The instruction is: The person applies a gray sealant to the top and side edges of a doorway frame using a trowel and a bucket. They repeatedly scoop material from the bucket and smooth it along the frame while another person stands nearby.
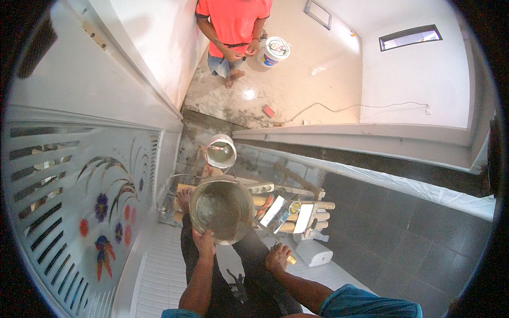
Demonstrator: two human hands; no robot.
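The left hand (pixel 204 243) grips the near bucket (pixel 247 213) by its rim, grey mix (pixel 219 213) inside not yet used up; the right hand (pixel 277 258) seems closed around a yellow-handled tool (pixel 291 260).

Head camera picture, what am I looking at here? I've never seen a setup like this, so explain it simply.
There's no machine: a person wears two wide cameras on their head, and this is the left one, looking down past their own arms. The fisheye lens bends straight edges.

The left hand grips the rim of a large bucket with a grey inside. The right hand is beside a yellow-ended thing; I can't tell whether it's held.

Ahead, a bench of wooden poles carries a power strip and white flat pieces. A smaller bucket is farther ahead. Another person is near the top.
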